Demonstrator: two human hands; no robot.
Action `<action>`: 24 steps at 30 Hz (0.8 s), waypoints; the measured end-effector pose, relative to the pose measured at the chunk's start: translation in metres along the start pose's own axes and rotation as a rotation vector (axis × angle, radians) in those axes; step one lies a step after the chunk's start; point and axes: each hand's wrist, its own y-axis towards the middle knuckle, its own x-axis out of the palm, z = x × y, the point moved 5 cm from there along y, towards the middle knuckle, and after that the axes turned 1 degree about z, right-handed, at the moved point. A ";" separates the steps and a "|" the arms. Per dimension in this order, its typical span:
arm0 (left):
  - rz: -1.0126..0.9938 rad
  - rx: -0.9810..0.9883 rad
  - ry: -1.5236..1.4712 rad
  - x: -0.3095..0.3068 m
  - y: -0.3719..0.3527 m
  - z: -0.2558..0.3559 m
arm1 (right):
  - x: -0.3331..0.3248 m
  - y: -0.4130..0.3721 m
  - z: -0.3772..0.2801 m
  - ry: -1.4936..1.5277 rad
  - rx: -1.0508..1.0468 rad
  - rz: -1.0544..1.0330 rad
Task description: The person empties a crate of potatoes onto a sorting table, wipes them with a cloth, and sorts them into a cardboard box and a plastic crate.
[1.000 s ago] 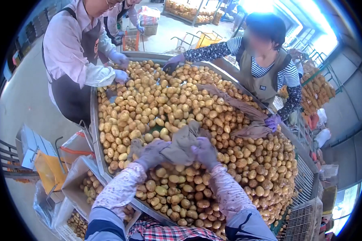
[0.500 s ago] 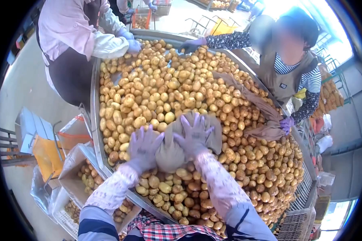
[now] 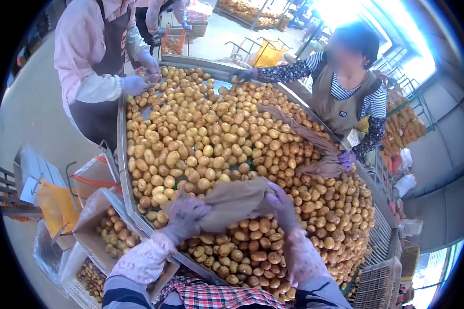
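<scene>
A brown cloth is stretched between my two gloved hands, over a metal-edged table heaped with round yellow-brown potatoes. My left hand is closed on the cloth's left end, near the table's left rim. At the cloth's right end, my right hand grips its edge between thumb and fingers. Potatoes lie under and around the cloth. A second brown cloth trails across the heap on the right, touched by a co-worker's purple glove.
A co-worker stands across at the right, one arm over the far edge. Another person stands at the upper left, hands by the rim. Lined boxes of potatoes and a yellow bag are at the lower left. A white crate stands lower right.
My hands have gone from lying spread on the bunched cloth to gripping its ends, and the cloth is now spread wider. The upper-left person's hands have drawn back from the potatoes toward the rim.
</scene>
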 end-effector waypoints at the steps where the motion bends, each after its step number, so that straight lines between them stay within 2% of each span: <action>1: 0.071 0.020 -0.082 0.009 -0.027 0.000 | -0.007 -0.023 -0.017 0.012 -0.038 0.069; 2: 0.139 0.040 -0.162 0.012 -0.040 0.001 | -0.001 -0.044 -0.035 -0.096 -0.053 0.063; 4: 0.119 -0.069 0.049 -0.012 -0.052 0.019 | 0.010 -0.081 -0.051 -0.300 -0.064 0.063; 5: 0.102 -0.120 0.155 -0.019 -0.056 0.024 | 0.013 -0.083 -0.027 -0.493 -0.050 0.002; 7: 0.083 -0.116 0.226 -0.003 -0.054 0.015 | 0.042 -0.076 0.010 -0.780 -0.095 -0.157; 8: 0.079 -0.116 0.268 0.003 -0.051 0.010 | 0.060 -0.068 0.014 -0.903 -0.065 -0.184; 9: -0.018 -0.088 0.327 0.009 -0.046 0.009 | 0.078 -0.053 0.014 -1.029 -0.046 -0.219; 10: -0.004 -0.099 0.307 0.011 -0.042 0.005 | 0.090 -0.035 0.010 -1.153 -0.035 -0.266; 12: 0.010 -0.116 0.274 0.012 -0.040 -0.001 | 0.106 0.002 -0.013 -1.177 0.281 -0.337; 13: -0.064 -0.130 0.300 0.008 -0.037 0.002 | 0.119 0.018 -0.036 -1.345 0.124 -0.508; 14: -0.072 -0.132 0.320 0.007 -0.036 0.000 | 0.128 0.034 -0.050 -1.531 0.071 -0.612; 15: -0.082 -0.137 0.333 0.009 -0.037 -0.001 | 0.131 0.069 -0.018 -1.607 0.031 -0.602; 16: -0.099 -0.136 0.344 0.012 -0.039 -0.002 | 0.155 0.081 -0.043 -1.636 -0.105 -0.395; 17: -0.117 -0.148 0.346 0.016 -0.039 -0.004 | 0.183 0.098 -0.066 -1.532 -0.250 -0.337; 18: -0.119 -0.157 0.336 0.017 -0.038 -0.004 | 0.212 0.117 -0.064 -1.542 -0.455 -0.303; 20: -0.118 -0.171 0.329 0.017 -0.038 -0.005 | 0.263 0.133 -0.055 -1.284 -0.802 -0.249; 21: -0.122 -0.156 0.347 0.022 -0.041 -0.008 | 0.288 0.146 -0.028 -1.341 -0.819 -0.234; 24: -0.198 -0.173 0.357 0.022 -0.038 -0.010 | 0.317 0.145 0.024 -1.234 -0.800 -0.256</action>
